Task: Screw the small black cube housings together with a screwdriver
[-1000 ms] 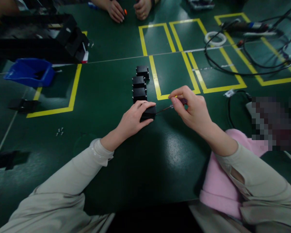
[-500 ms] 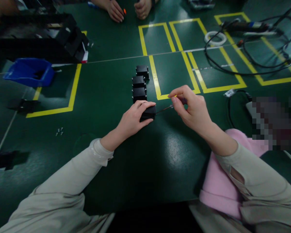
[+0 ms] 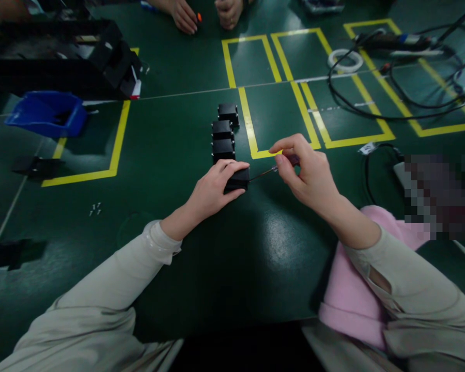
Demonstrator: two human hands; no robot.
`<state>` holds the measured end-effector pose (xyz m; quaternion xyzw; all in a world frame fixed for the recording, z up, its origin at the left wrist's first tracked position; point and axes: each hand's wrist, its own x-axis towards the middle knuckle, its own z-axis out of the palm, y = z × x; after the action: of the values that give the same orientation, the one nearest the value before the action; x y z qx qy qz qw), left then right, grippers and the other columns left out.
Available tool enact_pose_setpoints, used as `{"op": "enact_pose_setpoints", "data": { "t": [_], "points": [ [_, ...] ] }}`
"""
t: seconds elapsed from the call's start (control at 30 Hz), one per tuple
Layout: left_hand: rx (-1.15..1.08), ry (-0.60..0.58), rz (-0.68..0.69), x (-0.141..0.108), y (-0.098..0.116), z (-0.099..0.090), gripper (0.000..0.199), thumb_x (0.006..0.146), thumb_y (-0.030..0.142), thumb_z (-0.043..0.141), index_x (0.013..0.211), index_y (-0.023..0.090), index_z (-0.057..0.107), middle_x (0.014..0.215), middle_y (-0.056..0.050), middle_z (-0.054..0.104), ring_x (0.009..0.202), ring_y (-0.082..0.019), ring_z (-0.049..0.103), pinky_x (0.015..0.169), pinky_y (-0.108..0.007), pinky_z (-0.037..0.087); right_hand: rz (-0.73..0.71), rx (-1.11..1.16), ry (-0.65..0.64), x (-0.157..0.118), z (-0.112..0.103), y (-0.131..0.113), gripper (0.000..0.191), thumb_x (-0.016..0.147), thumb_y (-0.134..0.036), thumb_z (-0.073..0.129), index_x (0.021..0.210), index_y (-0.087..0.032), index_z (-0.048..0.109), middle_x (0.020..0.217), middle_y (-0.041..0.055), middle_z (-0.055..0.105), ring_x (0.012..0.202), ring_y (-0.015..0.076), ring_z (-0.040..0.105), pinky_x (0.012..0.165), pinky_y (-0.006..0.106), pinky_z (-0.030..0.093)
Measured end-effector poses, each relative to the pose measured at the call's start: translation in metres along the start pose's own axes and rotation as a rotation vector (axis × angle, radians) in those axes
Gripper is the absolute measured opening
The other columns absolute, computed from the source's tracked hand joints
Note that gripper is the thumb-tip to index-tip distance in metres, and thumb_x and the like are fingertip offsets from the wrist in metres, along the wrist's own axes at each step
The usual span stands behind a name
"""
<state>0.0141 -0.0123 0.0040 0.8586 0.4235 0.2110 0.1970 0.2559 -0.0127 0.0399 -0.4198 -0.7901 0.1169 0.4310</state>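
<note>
My left hand (image 3: 217, 185) is closed around a small black box (image 3: 238, 179) and presses it to the green table; part of the box is hidden under the fingers. From the right, my right hand (image 3: 307, 168) grips a screwdriver (image 3: 274, 168) between thumb and fingers. Its thin shaft slants down to the left, and the tip meets the right side of the box. Just beyond my left hand, several similar black boxes (image 3: 223, 148) stand in a row, with small bright screws at their sides.
Several loose screws (image 3: 95, 208) lie at left, below a blue bin (image 3: 48, 114) and a long black rack (image 3: 112, 62). A white ring (image 3: 344, 61) and black cables (image 3: 387, 118) lie at right. Pink cloth (image 3: 352, 294) is under my right forearm. Another person's hands (image 3: 185, 16) rest across the table.
Almost nothing differs. The right fingers have shifted very slightly on the screwdriver, while the left hand and black box hold their place.
</note>
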Motion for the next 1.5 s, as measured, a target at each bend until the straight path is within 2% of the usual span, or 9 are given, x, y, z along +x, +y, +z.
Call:
{"op": "enact_pose_setpoints", "data": {
  "t": [0.17, 0.4, 0.6, 0.7, 0.77, 1.0, 1.23, 1.43, 1.5],
  "points": [
    [0.0, 0.003, -0.002, -0.0002, -0.0009, 0.0005, 0.054, 0.092, 0.022, 0.068, 0.141, 0.025, 0.048, 0.138, -0.01, 0.054, 0.13, -0.028, 0.056, 0.111, -0.049, 0.049, -0.017, 0.008, -0.025, 0.0012, -0.0014, 0.0006, 0.016, 0.1, -0.03, 0.052, 0.095, -0.018, 0.06, 0.063, -0.0064, 0.055, 0.049, 0.0046, 0.054, 0.051, 0.02, 0.039],
    [0.0, 0.001, 0.001, 0.0002, -0.0009, 0.0, 0.054, 0.091, 0.021, 0.068, 0.142, 0.024, 0.048, 0.138, -0.01, 0.055, 0.131, -0.029, 0.056, 0.112, -0.049, 0.049, -0.026, -0.004, -0.002, 0.0009, -0.0009, 0.0001, 0.014, 0.094, -0.019, 0.05, 0.104, -0.019, 0.06, 0.071, -0.0039, 0.056, 0.058, 0.008, 0.057, 0.057, 0.023, 0.045],
    [-0.001, 0.004, -0.005, 0.0001, -0.001, 0.0003, 0.054, 0.092, 0.022, 0.068, 0.142, 0.024, 0.048, 0.138, -0.01, 0.054, 0.131, -0.028, 0.056, 0.111, -0.049, 0.049, 0.016, 0.04, -0.033, 0.0012, -0.0014, 0.0, 0.015, 0.099, -0.033, 0.053, 0.093, -0.02, 0.058, 0.061, -0.0067, 0.055, 0.048, 0.0051, 0.052, 0.051, 0.021, 0.038],
    [-0.001, 0.004, 0.0, -0.0002, -0.0013, 0.0006, 0.054, 0.091, 0.021, 0.068, 0.142, 0.024, 0.048, 0.138, -0.01, 0.055, 0.131, -0.029, 0.056, 0.111, -0.049, 0.049, 0.003, 0.029, -0.003, 0.0002, -0.0001, 0.0005, 0.008, 0.097, -0.023, 0.052, 0.098, -0.02, 0.059, 0.066, -0.0053, 0.057, 0.053, 0.0067, 0.055, 0.054, 0.022, 0.042],
    [-0.002, 0.003, 0.003, -0.0003, -0.0014, 0.0006, 0.054, 0.091, 0.021, 0.068, 0.141, 0.024, 0.048, 0.138, -0.01, 0.055, 0.131, -0.029, 0.056, 0.111, -0.049, 0.049, -0.005, 0.018, 0.009, -0.0003, 0.0006, 0.0006, 0.013, 0.094, -0.019, 0.051, 0.103, -0.02, 0.06, 0.071, -0.004, 0.057, 0.057, 0.0079, 0.057, 0.058, 0.024, 0.046],
    [-0.003, 0.002, -0.001, 0.0, -0.0007, -0.0001, 0.054, 0.092, 0.022, 0.067, 0.141, 0.026, 0.047, 0.138, -0.009, 0.054, 0.131, -0.029, 0.056, 0.111, -0.049, 0.049, 0.024, 0.058, -0.02, 0.0013, -0.0011, 0.0006, 0.013, 0.099, -0.031, 0.054, 0.094, -0.02, 0.059, 0.067, -0.0055, 0.058, 0.054, 0.0061, 0.058, 0.054, 0.021, 0.042],
    [-0.003, 0.007, -0.006, 0.0003, -0.0011, -0.0001, 0.054, 0.091, 0.021, 0.068, 0.141, 0.025, 0.048, 0.138, -0.01, 0.054, 0.131, -0.028, 0.056, 0.111, -0.049, 0.049, 0.028, 0.088, -0.005, 0.0005, 0.0007, 0.0043, 0.01, 0.095, -0.019, 0.051, 0.102, -0.02, 0.059, 0.072, -0.0049, 0.056, 0.054, 0.0066, 0.056, 0.056, 0.023, 0.046],
    [-0.004, 0.01, -0.003, 0.0004, -0.0009, 0.0, 0.054, 0.091, 0.021, 0.069, 0.141, 0.024, 0.049, 0.138, -0.01, 0.055, 0.13, -0.029, 0.056, 0.111, -0.049, 0.05, 0.043, 0.112, -0.025, 0.002, -0.0003, 0.0034, 0.012, 0.098, -0.031, 0.055, 0.093, -0.021, 0.057, 0.068, -0.0061, 0.056, 0.05, 0.0049, 0.054, 0.052, 0.022, 0.042],
    [-0.002, 0.009, -0.004, 0.0003, -0.0008, -0.0001, 0.054, 0.091, 0.021, 0.069, 0.141, 0.024, 0.048, 0.138, -0.01, 0.055, 0.13, -0.028, 0.056, 0.111, -0.049, 0.05, 0.04, 0.121, -0.018, 0.0021, -0.0001, 0.0034, 0.01, 0.098, -0.028, 0.055, 0.092, -0.02, 0.057, 0.069, -0.0061, 0.056, 0.05, 0.0042, 0.053, 0.051, 0.022, 0.041]
  ]
}}
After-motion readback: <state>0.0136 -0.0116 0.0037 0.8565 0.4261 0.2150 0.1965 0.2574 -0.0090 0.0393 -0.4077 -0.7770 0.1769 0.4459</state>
